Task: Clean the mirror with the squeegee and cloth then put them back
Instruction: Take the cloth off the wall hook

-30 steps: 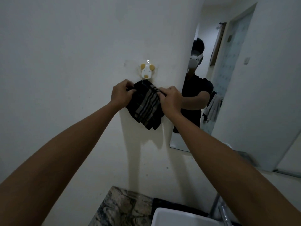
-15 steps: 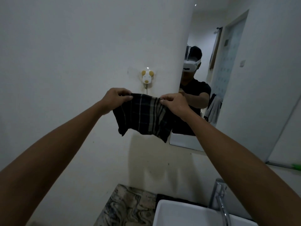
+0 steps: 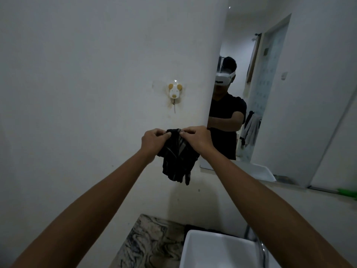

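While both of your hands are bunched together at the top edge of the dark plaid cotton cloth (image 3: 178, 157), it hangs free in the air in front of the white wall, below the small white-and-tan dog-faced wall hook (image 3: 175, 91) and just left of the frameless wall mirror (image 3: 289, 93). Your left hand (image 3: 153, 141) pinches the upper hem between thumb and curled fingers. Your right hand (image 3: 197, 139) does the same, close beside the left, so the fabric gathers into a narrow bundle between them and droops in loose folds.

This cloth looks light, limp and thin. It will take whatever shape you give it and will not hold an edge by itself. It should not slip much in dry fingers, though a single-layer pinch could let a corner slide out. Take hold of several layers at once, or wad it into your palm, so you have a firm pad to press on the glass.

A green object (image 3: 347, 193) lies at the far right near the mirror's lower edge; it may be the squeegee, but it is too blurred to tell. Below you sit the marbled stone bench (image 3: 150, 242) and the white rectangular basin (image 3: 212, 250).
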